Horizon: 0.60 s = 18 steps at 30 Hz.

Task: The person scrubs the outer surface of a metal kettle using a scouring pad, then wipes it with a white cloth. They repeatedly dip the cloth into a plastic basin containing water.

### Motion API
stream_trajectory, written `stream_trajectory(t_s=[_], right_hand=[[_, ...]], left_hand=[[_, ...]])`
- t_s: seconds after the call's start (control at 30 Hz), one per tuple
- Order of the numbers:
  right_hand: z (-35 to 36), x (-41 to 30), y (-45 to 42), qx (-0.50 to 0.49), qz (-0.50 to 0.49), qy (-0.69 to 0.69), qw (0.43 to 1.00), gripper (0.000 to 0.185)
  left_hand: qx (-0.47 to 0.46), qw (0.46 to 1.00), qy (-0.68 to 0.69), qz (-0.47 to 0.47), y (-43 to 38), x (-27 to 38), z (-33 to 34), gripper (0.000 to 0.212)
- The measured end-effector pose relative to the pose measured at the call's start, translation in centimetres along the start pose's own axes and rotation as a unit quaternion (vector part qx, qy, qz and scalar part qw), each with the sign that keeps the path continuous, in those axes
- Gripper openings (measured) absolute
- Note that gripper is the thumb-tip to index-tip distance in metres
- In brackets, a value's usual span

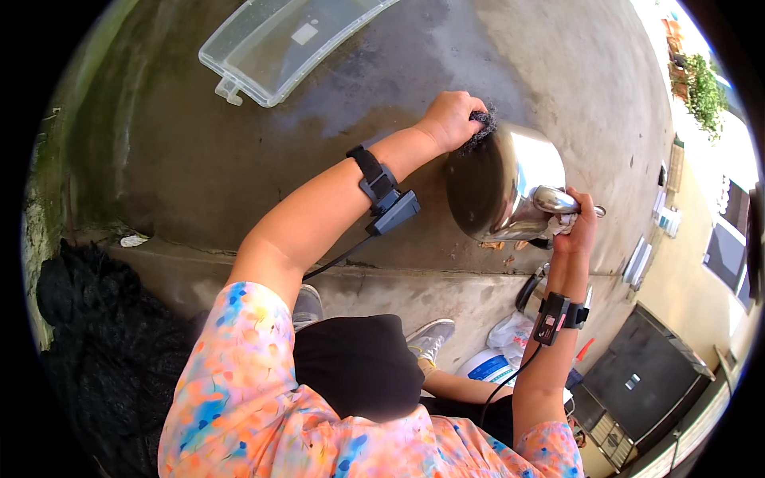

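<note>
A shiny stainless steel pot (529, 173) is tipped on its side, its round base (475, 185) facing left. My left hand (451, 119) grips a dark wire scouring pad (483, 128), which meets the upper rim of that base. On the other side, my right hand (577, 224) is wrapped around the pot's metal loop handle (556, 200). A crumpled whitish wad (562, 224), perhaps cloth or paper, is pressed under the fingers of that hand. The pot's mouth is turned away from view.
A clear plastic lid or tray (269, 57) lies on the wet concrete floor (197, 161). A low concrete step edge (382, 272) runs before my shoes. Nearby at right are a white-and-blue tub (487, 365) and a plastic bag (511, 337). Black netting or cloth (107, 358) is heaped at left.
</note>
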State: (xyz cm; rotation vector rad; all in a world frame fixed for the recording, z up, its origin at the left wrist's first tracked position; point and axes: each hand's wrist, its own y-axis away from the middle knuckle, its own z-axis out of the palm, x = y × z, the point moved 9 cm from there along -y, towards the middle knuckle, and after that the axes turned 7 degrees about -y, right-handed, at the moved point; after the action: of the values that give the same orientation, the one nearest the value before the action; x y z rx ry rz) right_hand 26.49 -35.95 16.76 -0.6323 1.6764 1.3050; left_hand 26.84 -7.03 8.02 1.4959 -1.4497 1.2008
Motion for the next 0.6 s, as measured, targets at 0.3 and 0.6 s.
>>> stream_trajectory(t_s=[0.3, 0.6], right_hand=[[0.2, -0.2, 0.1, 0.007, -0.011, 0.020, 1.000, 0.016], [0.2, -0.4, 0.0, -0.015, -0.020, 0.004, 1.000, 0.008]], left_hand=[[0.018, 0.999, 0.026, 0.026, -0.5, 1.9, -0.6, 0.021], [0.053, 0.982, 0.003, 0.179, 4.2, 10.3, 0.6, 0.019]])
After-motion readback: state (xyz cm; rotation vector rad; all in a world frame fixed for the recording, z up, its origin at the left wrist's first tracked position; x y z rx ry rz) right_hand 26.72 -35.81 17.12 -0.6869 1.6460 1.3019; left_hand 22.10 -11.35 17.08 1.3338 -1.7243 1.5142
